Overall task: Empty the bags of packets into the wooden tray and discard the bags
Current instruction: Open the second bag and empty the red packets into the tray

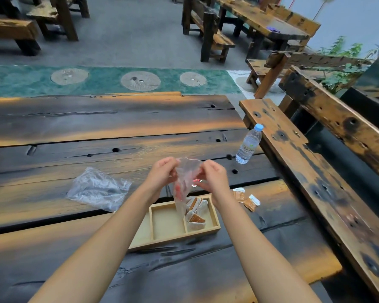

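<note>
Left hand (pixel 162 171): pinching the top edge of a clear bag (pixel 184 182), forearm reaching forward over the tray.
Right hand (pixel 212 178): pinching the same top edge from the other side, fingers curled.
Bag: hanging between both hands, long axis near upright, lower end dipping toward the wooden tray (pixel 214 217); red packets seemingly inside.
Tray: directly under and nearer than the hands; packets (pixel 196 212) piled in right compartment, middle compartment bare.
Stray packets (pixel 246 199): on desk (pixel 118 123), right of tray.
Other bag (pixel 97 190): crumpled on desk, left.
Water bottle (pixel 248 145): far right.
</note>
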`<control>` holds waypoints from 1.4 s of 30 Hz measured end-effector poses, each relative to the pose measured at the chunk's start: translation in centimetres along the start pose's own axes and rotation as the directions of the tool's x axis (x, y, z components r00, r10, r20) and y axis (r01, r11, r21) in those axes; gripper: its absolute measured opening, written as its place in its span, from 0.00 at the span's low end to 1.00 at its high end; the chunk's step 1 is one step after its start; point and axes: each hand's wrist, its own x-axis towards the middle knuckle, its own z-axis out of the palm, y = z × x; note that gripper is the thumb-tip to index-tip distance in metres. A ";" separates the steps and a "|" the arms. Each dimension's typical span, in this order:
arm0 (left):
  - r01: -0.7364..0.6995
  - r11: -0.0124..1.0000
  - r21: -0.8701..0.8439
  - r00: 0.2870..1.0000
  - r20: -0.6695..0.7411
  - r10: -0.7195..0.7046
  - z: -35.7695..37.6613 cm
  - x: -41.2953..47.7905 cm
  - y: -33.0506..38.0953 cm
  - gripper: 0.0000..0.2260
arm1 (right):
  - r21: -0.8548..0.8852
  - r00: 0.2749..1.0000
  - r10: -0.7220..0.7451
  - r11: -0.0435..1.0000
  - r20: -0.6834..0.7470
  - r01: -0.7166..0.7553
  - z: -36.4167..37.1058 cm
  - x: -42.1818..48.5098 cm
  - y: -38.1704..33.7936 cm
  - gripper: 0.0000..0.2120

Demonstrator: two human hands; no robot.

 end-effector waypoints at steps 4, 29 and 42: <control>-0.044 0.983 0.179 0.973 -0.217 0.083 -0.4 0.2 -0.2 0.09 | -0.081 0.974 -0.091 0.994 -0.206 0.076 -1.8 0.5 0.9 0.14; 0.323 0.600 -0.732 0.945 0.285 -0.161 5.6 -1.0 1.2 0.20 | 0.744 0.919 0.283 0.543 0.275 -0.390 -4.4 -2.7 8.3 0.17; 0.183 0.187 -0.965 0.918 0.100 -0.383 9.0 -4.3 -10.7 0.17 | 0.140 0.951 0.155 0.983 -0.266 -0.121 -5.9 -2.7 9.7 0.10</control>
